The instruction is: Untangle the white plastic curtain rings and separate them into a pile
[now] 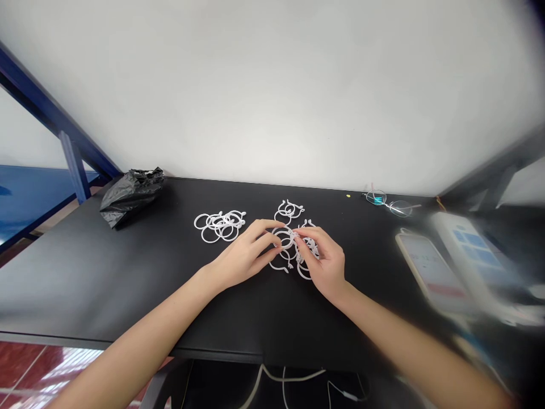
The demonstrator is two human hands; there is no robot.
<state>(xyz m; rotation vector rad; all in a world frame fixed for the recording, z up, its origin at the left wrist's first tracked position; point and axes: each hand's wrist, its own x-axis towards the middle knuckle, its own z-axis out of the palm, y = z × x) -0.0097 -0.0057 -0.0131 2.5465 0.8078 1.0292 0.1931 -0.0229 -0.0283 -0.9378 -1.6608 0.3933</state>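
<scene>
My left hand (256, 250) and my right hand (323, 258) meet over the middle of the black table. Between them they hold a white plastic curtain ring (277, 230): the left fingers pinch its left side, and the right thumb and forefinger close on its knobbed end. Several loose curtain rings (279, 268) lie under and around my hands, partly covered by the right one. Some with gaps (289, 209) rest just beyond my fingers. Left of my left hand is a pile of curtain rings (219, 226) that look closed.
On the table (140, 284), a crumpled black plastic bag (131, 196) stands at the back left. Eyeglasses (388, 203) lie at the back right, near a phone (430, 267) and a blurred white device (477, 255). White cables (293, 378) hang below the front edge.
</scene>
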